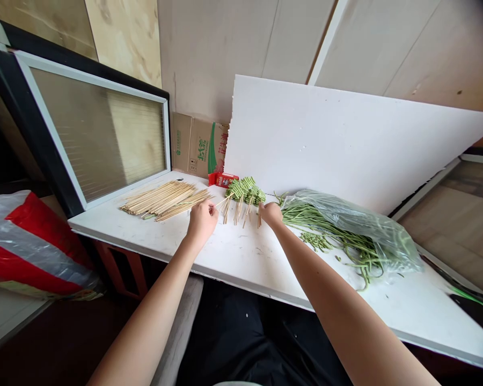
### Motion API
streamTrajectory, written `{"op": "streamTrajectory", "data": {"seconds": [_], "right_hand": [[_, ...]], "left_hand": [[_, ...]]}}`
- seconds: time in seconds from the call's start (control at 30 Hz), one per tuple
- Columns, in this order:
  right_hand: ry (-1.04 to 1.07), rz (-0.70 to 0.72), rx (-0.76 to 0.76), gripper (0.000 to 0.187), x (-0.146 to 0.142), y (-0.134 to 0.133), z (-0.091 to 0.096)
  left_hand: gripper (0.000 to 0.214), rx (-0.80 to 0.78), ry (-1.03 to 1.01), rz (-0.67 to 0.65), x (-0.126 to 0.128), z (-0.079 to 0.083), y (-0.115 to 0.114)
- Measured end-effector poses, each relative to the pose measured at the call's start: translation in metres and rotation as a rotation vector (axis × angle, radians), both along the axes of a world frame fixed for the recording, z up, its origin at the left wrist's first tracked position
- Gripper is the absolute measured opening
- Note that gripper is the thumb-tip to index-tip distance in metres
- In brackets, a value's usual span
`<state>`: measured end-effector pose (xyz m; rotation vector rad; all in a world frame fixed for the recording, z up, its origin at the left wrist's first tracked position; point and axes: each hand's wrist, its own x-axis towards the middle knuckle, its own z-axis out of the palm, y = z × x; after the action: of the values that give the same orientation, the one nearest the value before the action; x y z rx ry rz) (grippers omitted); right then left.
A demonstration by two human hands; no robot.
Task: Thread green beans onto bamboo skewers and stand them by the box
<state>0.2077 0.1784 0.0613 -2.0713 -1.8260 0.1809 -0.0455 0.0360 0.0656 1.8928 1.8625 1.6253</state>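
My left hand point(203, 219) is closed in a pinch on a thin bamboo skewer point(222, 202), whose far end points toward the skewered green beans point(244, 190). These cut beans lie stacked in rows, with several bare stick ends jutting toward me. At the right side of the stack is my right hand point(271, 213), its fingers closed beside the stick ends; what they hold is hidden. Left of my left hand lies a big pile of bare bamboo skewers point(161, 199). Long green beans point(312, 215) spill from a clear plastic bag point(358, 222) to the right.
Short cut bean pieces point(316, 241) lie on the white table point(241, 257) in front of the bag. A red packet point(224, 179) and a cardboard box point(199, 145) stand behind. A white board point(338, 139) leans at the back, a framed panel point(104, 128) at left.
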Motion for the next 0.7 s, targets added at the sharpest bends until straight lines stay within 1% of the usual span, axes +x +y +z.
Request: {"op": "streamTrajectory", "data": {"seconds": [0.17,0.23,0.3,0.4,0.47,0.5,0.53,0.6,0.7], "right_hand": [[0.046,0.047,0.042,0.035,0.011,-0.019,0.014],[0.066,0.079,0.071,0.033,0.021,-0.031,0.021],[0.103,0.124,0.1,0.034,0.037,-0.046,0.028],[0.217,0.298,0.161,0.041,0.07,-0.076,0.037],[0.282,0.408,0.189,0.045,0.097,-0.102,0.04],[0.322,0.437,0.2,0.047,0.111,-0.116,0.041],[0.347,0.447,0.198,0.049,0.125,-0.13,0.04],[0.374,0.422,0.171,0.054,0.152,-0.158,0.036],[0.429,0.388,0.115,0.058,0.187,-0.191,0.024]], "left_hand": [[0.018,-0.06,0.019,0.049,-0.001,-0.001,0.002],[0.021,-0.091,0.024,0.071,-0.003,-0.001,0.003],[0.024,-0.122,0.014,0.073,-0.004,-0.002,0.004],[0.026,-0.161,-0.055,0.029,-0.007,-0.007,0.008],[0.027,-0.2,-0.12,0.009,-0.008,-0.011,0.014],[0.028,-0.226,-0.156,0.0,-0.009,-0.013,0.018],[0.029,-0.257,-0.189,-0.011,-0.009,-0.014,0.023],[0.03,-0.325,-0.236,-0.022,-0.009,-0.014,0.036],[0.032,-0.392,-0.245,-0.009,-0.005,-0.008,0.058]]}}
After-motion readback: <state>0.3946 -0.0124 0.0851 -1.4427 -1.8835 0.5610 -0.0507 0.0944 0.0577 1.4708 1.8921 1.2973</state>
